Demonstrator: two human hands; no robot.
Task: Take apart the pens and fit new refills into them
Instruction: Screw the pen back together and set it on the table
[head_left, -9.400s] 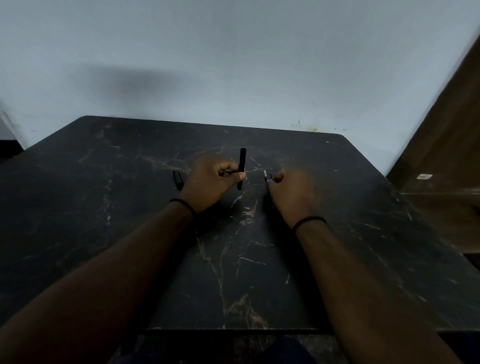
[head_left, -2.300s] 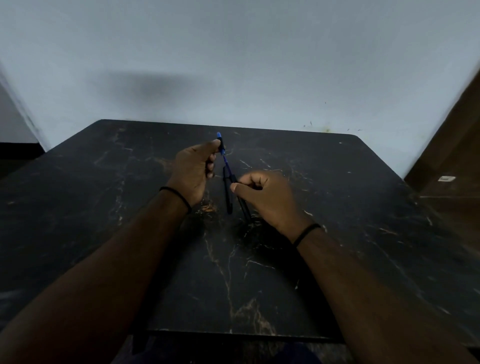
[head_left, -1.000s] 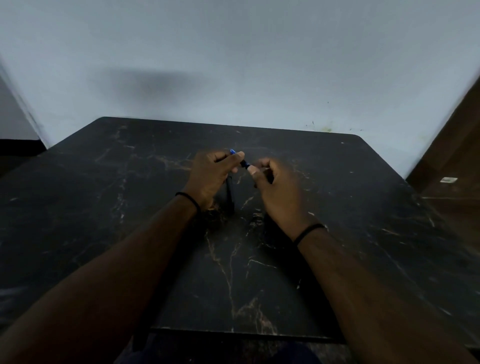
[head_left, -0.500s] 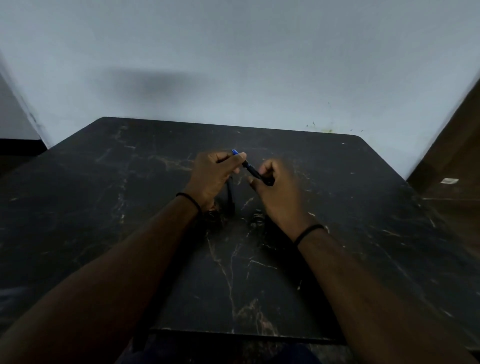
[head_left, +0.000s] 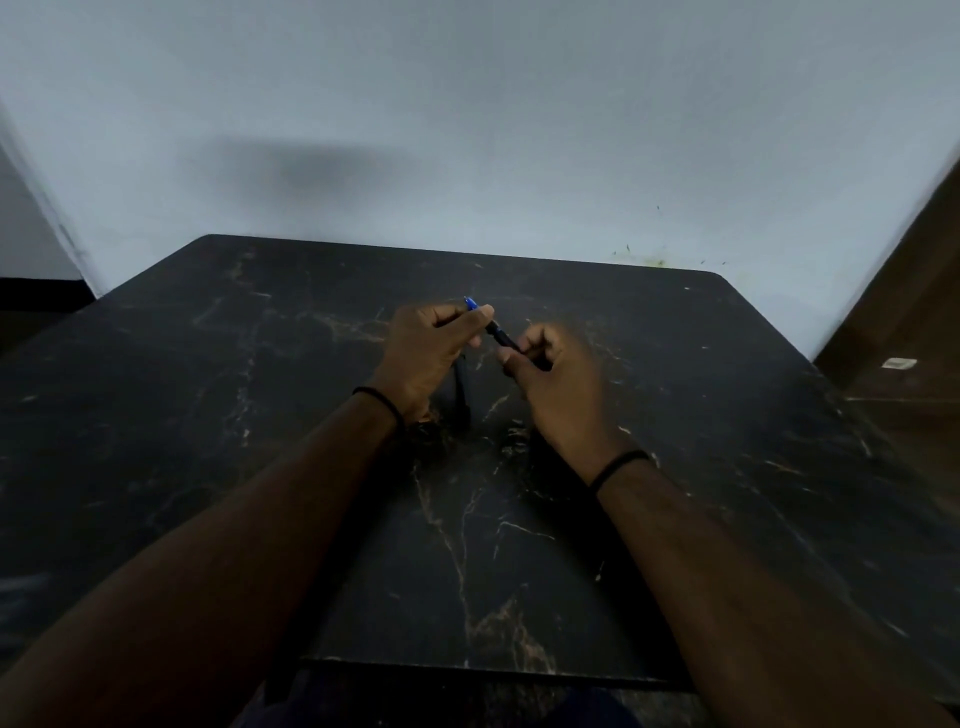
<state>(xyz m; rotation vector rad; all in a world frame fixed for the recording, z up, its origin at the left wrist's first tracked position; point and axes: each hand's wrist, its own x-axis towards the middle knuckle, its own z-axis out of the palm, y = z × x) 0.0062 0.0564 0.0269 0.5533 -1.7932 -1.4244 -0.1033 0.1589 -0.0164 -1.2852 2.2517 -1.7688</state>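
Two hands work above the dark marbled surface (head_left: 675, 441); the left hand (head_left: 426, 348) pinches one pen (head_left: 500, 335) near its blue end, fingers curled round it; the right hand (head_left: 550, 374) grips the pen's black barrel, fingers curled; a second dark pen piece (head_left: 461, 395) lies on the surface between the wrists; each wrist wears one black band (head_left: 618, 465).

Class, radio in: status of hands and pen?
Left hand pinching blue-tipped pen. Right hand gripping its other end. Another dark pen part lying on table. Nothing obstructing.
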